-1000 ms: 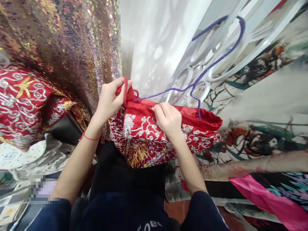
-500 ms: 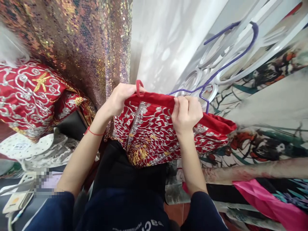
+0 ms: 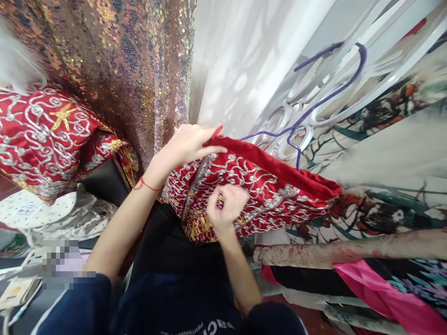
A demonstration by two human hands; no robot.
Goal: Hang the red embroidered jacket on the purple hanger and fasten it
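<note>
A red skirt (image 3: pixel 260 179) with silver and gold embroidery hangs before me, its plain red waistband slanting down to the right. My left hand (image 3: pixel 190 145) grips the waistband's left end, thumb in front and fingers behind it. A small red loop sticks up beside those fingers. Lower down, my right hand (image 3: pixel 227 204) is curled loosely in front of the embroidered cloth, slightly blurred. Through the ring of its fingers the cloth shows, and nothing appears held. A purple hanger (image 3: pixel 296 123) rises from behind the waistband, its hook to the upper right.
Sequinned fabric (image 3: pixel 139 70) hangs at the left behind a second red embroidered piece (image 3: pixel 38 135). White curtain cloth (image 3: pixel 237 60) and a white scrollwork frame (image 3: pixel 307 114) stand behind. Floral fabric (image 3: pixel 384 204) and pink cloth (image 3: pixel 366 293) lie right; a dotted white item (image 3: pixel 45 207) is lower left.
My right hand has let go of the waistband and moved down and left in front of the skirt. My left hand still holds its end, thumb now stretched along the front.
</note>
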